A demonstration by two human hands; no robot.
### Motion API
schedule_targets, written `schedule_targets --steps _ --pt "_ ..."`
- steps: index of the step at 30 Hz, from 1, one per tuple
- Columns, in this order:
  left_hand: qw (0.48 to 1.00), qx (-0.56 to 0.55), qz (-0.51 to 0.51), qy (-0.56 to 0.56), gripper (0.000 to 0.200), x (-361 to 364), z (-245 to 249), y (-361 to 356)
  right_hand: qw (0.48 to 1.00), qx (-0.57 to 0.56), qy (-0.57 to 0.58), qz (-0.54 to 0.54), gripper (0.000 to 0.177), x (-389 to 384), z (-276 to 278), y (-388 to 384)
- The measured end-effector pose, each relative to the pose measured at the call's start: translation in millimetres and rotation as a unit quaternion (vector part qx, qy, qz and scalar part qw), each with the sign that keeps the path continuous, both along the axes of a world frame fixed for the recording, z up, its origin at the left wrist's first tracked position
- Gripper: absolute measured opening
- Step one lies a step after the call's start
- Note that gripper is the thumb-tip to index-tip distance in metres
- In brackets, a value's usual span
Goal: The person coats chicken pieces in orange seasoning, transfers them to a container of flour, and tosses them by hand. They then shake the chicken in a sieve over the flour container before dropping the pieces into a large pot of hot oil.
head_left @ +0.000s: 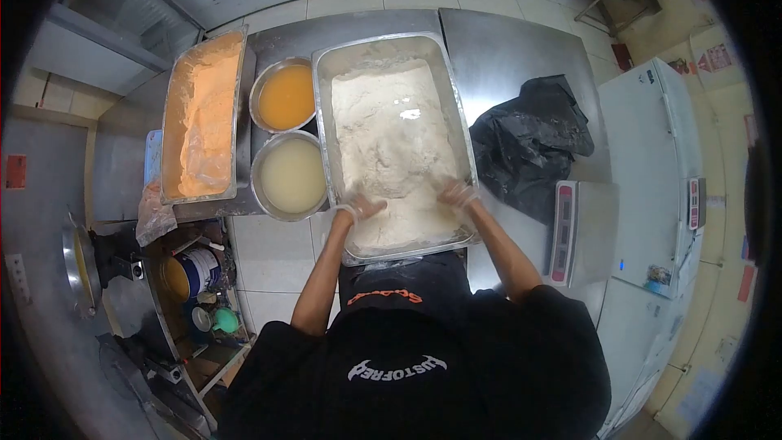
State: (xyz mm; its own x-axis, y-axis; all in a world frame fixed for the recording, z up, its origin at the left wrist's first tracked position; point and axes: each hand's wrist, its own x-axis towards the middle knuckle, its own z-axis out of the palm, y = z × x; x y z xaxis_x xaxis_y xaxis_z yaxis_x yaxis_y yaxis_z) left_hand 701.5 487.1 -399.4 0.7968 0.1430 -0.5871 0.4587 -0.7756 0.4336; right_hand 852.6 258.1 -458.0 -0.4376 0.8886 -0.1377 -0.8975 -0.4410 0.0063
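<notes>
A large steel tray (320, 98) full of pale flour (391, 138) sits in front of me. My left hand (360, 207), in a clear plastic glove, is at the tray's near left side, fingers apart and touching the flour. On the near right side, my right hand (454, 193) is also gloved, slightly blurred, its fingers spread at the flour and partly sunk in it. Neither hand shows anything gripped. Left of the tray stand a bowl of orange liquid (286, 96) and, nearer me, a bowl of pale yellowish liquid (292, 175). A shiny patch shows on the flour.
A deep tray of orange powder (208, 122) stands at the table's left end. Black plastic bag (533, 134) and scale (585, 232) lie to the right. Below on the left, a shelf holds a bucket (191, 273). White freezers (652, 171) line the right wall.
</notes>
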Motion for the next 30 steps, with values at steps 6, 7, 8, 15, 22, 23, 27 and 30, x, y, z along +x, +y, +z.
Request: schedule_targets --steps 6,7,8,15,22,23,27,30 --pt "0.996 -0.027 0.067 -0.058 0.06 -24 -176 -57 0.084 -0.001 0.985 -0.15 0.024 -40 -6 13" --pt "0.982 -0.118 0.137 -0.054 0.053 -21 -197 -46 -0.131 -0.052 0.965 -0.222 0.024 -47 4 16" --pt "0.916 -0.294 0.269 -0.048 0.041 -22 -205 -29 -0.134 -0.054 0.965 -0.22 0.024 -47 4 18" --pt "0.999 -0.025 0.04 -0.025 0.034 -32 -125 -59 -0.341 0.033 0.91 -0.232 0.022 -47 -5 -10" --pt "0.948 -0.026 0.255 -0.187 0.059 12 -69 -8 -0.504 0.244 0.804 0.201 0.029 -22 54 37" --pt "0.915 -0.028 0.273 -0.295 0.07 16 -34 -8 -0.488 0.274 0.804 0.202 0.034 -9 79 44" --pt "0.987 0.029 0.155 -0.02 0.09 60 9 13 -0.236 0.275 0.931 0.052 0.066 27 110 77" --pt "0.972 0.183 0.136 -0.048 0.087 75 -19 -14 -0.195 0.271 0.942 0.045 0.084 31 59 107"
